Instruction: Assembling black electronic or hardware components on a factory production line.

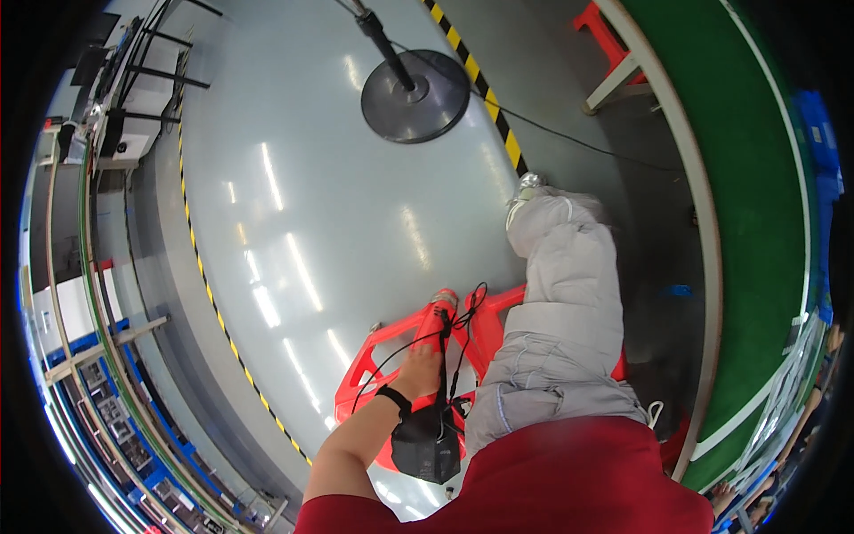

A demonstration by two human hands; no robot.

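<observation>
My left hand [419,371] reaches down to a red plastic stool [365,367] beside my hip. The fingers look stretched out against the red plastic, close to several thin black cables [449,325]. A dark band [394,402] circles the wrist. Just below the hand, a black boxy object [427,447] with cables running to it lies against the stool; its kind is hard to make out. My right hand is out of sight.
A round black stand base [415,96] with an upright pole stands ahead on the grey floor. Its thin cable trails right. Yellow-black tape [480,84] marks the floor. To the right runs a green-topped table [747,178]; shelving [107,356] lines the left.
</observation>
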